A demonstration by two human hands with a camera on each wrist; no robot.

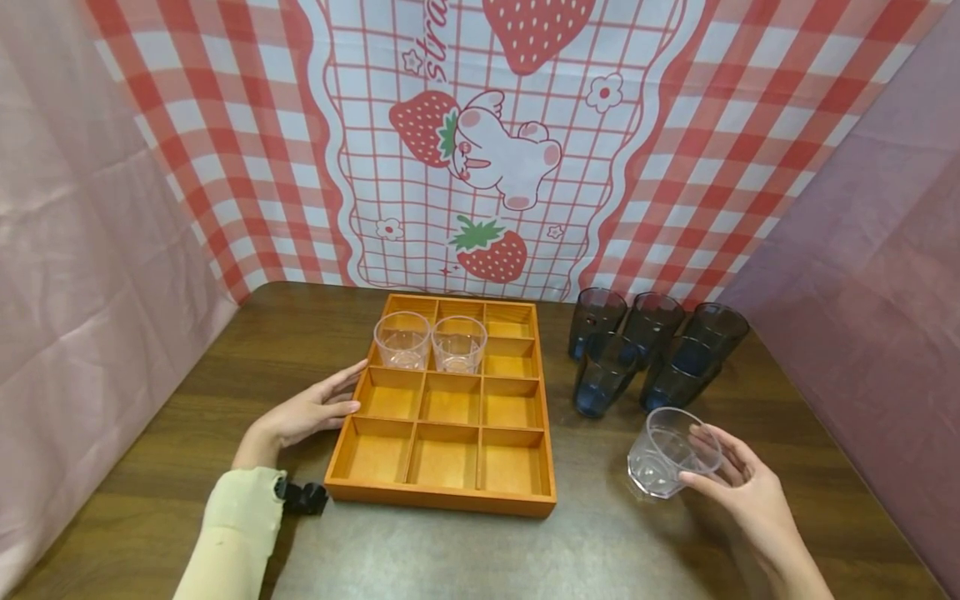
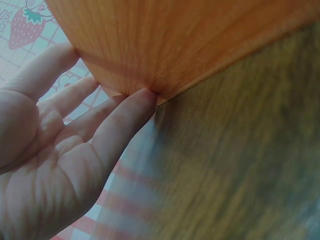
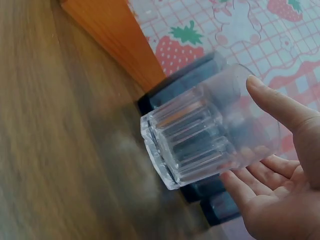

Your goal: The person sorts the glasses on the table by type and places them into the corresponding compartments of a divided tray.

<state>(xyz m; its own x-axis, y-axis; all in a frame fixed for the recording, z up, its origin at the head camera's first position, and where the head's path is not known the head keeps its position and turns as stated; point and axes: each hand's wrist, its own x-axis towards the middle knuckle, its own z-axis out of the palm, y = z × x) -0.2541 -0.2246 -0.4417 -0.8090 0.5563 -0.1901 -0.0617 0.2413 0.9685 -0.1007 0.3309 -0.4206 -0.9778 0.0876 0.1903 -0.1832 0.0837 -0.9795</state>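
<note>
My left hand rests its fingertips against the left side of a wooden compartment tray; in the left wrist view its fingers are fairly straight against the wood. With thumb and fingers on either side near the rim, my right hand holds a clear faceted cup. That cup tilts to the right of the tray, its base close to the tabletop; whether they touch I cannot tell. Two more clear cups, one left and one middle, stand upright in the tray's second row from the back.
Several dark blue-grey cups stand grouped at the back right, just beyond the held cup. Behind the wooden table hangs a strawberry-print checked cloth. Pink curtains close off both sides. A black strap piece sits at the left wrist.
</note>
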